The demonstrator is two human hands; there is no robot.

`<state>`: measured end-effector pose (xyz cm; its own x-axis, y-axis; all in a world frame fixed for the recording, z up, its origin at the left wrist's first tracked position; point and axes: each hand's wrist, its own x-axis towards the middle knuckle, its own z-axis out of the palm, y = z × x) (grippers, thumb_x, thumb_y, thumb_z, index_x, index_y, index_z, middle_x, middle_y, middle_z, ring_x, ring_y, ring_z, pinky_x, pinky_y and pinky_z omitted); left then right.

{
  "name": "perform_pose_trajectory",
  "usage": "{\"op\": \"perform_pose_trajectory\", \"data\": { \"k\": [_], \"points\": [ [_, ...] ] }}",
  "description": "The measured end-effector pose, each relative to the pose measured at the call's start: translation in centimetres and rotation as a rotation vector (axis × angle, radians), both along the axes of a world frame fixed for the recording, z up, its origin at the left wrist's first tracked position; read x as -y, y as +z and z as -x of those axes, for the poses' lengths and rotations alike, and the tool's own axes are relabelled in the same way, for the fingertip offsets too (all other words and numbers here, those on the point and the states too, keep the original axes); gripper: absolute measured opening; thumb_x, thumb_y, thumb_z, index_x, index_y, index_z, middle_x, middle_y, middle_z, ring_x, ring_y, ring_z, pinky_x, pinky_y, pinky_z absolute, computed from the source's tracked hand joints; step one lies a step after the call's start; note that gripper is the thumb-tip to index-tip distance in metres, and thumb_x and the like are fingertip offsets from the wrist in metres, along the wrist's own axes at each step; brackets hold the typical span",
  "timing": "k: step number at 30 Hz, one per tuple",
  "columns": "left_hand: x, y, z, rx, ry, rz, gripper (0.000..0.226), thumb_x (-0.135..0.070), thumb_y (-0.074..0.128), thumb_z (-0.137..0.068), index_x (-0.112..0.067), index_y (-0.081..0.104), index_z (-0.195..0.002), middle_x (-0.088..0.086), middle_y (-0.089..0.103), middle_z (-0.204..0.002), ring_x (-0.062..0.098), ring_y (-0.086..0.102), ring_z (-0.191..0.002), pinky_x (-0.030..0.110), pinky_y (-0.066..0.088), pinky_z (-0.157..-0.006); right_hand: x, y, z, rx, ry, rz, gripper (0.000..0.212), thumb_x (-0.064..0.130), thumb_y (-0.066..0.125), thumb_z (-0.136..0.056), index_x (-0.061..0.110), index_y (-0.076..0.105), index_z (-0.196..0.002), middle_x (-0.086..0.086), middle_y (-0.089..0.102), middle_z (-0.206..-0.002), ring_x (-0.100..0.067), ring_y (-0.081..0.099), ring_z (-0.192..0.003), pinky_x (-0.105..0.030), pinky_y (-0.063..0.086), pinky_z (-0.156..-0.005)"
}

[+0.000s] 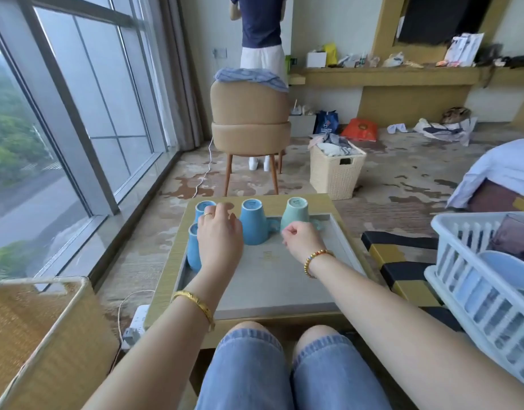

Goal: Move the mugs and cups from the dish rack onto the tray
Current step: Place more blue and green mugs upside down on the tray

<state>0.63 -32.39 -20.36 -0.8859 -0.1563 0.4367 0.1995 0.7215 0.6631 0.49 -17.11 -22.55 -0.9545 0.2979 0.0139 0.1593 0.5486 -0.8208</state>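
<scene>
A person sits at a low wooden table (166, 261), looking down at a grey rectangular tray (272, 288) that lies on it. Four mugs stand upside down along the tray's far edge — two blue mugs at the left, one behind the other (203, 209) (193, 250), a taller blue mug (252, 221) in the middle, and a pale green mug (294, 214) to the right. Standing them in a row on their rims probably leaves the near part of the tray free for more. The left hand (221, 235) hovers over the two left mugs with its fingers loosely curled; whether it touches one cannot be told. The right hand (302, 239) sits just in front of the green mug, fingers curled in, seemingly holding nothing, as if it has let the mug go. To the right, well apart from the tray, a white plastic dish rack (473, 279) holds at least one light blue cup (509, 270) and a purplish vessel (516, 238), so the task looks partly done.
</scene>
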Motion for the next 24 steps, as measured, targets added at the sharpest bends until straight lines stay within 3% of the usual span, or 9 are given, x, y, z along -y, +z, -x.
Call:
{"op": "perform_pose_trajectory", "data": {
  "k": [3, 7, 12, 16, 20, 24],
  "points": [
    [-4.4, 2.6, -1.8, -0.065, -0.151, 0.014, 0.025, -0.010, 0.046, -0.091, -0.010, 0.058, -0.113, 0.015, 0.056, -0.113, 0.033, 0.048, -0.107, 0.041, 0.040, -0.090, -3.8, 2.7, -2.7, -0.060, -0.073, -0.035, 0.020, 0.020, 0.047, -0.091, 0.016, 0.059, -0.075, -0.012, 0.070, -0.089, -0.026, 0.061, -0.079, -0.029, 0.045, -0.067],
    [-11.2, 4.9, -5.1, -0.088, -0.335, -0.015, 0.025, -0.012, 0.047, -0.090, -0.010, 0.059, -0.112, 0.014, 0.056, -0.114, 0.030, 0.049, -0.109, 0.037, 0.040, -0.091, -9.4, 5.6, -7.1, -0.136, -0.150, -0.069, 0.022, 0.021, 0.046, -0.092, 0.015, 0.060, -0.075, -0.007, 0.066, -0.078, -0.024, 0.058, -0.070, -0.026, 0.042, -0.061],
    [-19.5, 5.7, -9.2, -0.023, -0.561, 0.001, 0.027, -0.016, 0.045, -0.092, -0.012, 0.057, -0.116, 0.010, 0.055, -0.120, 0.026, 0.052, -0.110, 0.032, 0.044, -0.091, -16.9, 6.9, -12.5, -0.140, -0.276, -0.137, 0.023, 0.018, 0.045, -0.091, 0.007, 0.063, -0.081, -0.014, 0.069, -0.086, -0.030, 0.063, -0.080, -0.036, 0.050, -0.075],
    [-25.2, 4.6, -12.6, 0.017, -0.724, 0.056, 0.027, -0.013, 0.043, -0.091, -0.010, 0.056, -0.115, 0.011, 0.059, -0.112, 0.026, 0.055, -0.102, 0.029, 0.042, -0.077, -22.2, 6.4, -16.3, -0.084, -0.403, -0.193, 0.025, 0.014, 0.041, -0.091, 0.000, 0.058, -0.078, -0.024, 0.066, -0.090, -0.033, 0.060, -0.079, -0.032, 0.042, -0.067],
    [-29.9, 2.5, -16.0, 0.145, -0.838, 0.063, 0.029, -0.014, 0.044, -0.092, -0.011, 0.055, -0.119, 0.008, 0.062, -0.118, 0.025, 0.058, -0.106, 0.030, 0.046, -0.083, -26.1, 5.4, -18.9, 0.008, -0.502, -0.211, 0.021, 0.009, 0.042, -0.090, 0.012, 0.063, -0.088, -0.012, 0.068, -0.103, -0.030, 0.060, -0.097, -0.031, 0.045, -0.080],
    [-33.5, 0.8, -18.3, 0.214, -0.934, 0.129, 0.027, -0.010, 0.043, -0.091, -0.008, 0.058, -0.114, 0.014, 0.063, -0.113, 0.032, 0.059, -0.103, 0.033, 0.045, -0.080, -29.1, 4.2, -21.1, 0.111, -0.564, -0.292, 0.026, -0.002, 0.043, -0.084, 0.004, 0.066, -0.094, -0.018, 0.064, -0.104, -0.034, 0.059, -0.106, -0.037, 0.046, -0.090]
  ]
}}
